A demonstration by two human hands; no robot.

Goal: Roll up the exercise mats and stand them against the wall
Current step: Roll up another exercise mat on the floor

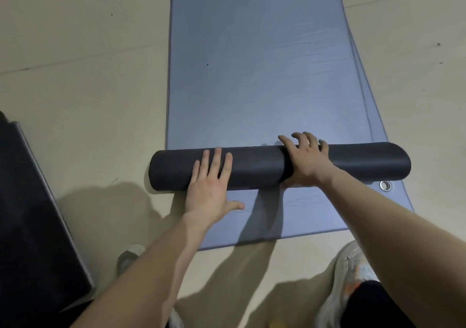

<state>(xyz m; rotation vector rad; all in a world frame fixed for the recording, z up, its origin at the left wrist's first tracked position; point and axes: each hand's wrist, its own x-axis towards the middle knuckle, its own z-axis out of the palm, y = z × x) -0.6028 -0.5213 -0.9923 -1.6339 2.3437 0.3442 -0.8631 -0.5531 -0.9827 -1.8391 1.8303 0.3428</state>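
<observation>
A grey-blue exercise mat [264,75] lies flat on the floor and stretches away from me, with dark lettering at its far end. Its near end is rolled into a dark grey roll [254,169] that lies crosswise. My left hand [210,186] rests flat on the roll's left part, fingers spread, thumb on the mat below. My right hand [305,161] curls over the roll right of its middle, fingers hooked over the far side. A second grey-blue mat [302,214] lies flat under the roll and reaches toward my feet.
The lower mat has a metal eyelet [385,185] at its right corner. Edges of more mats [363,95] show along the right side. A dark padded object [30,214] stands at the left. My shoes [353,277] are on the beige floor [88,88].
</observation>
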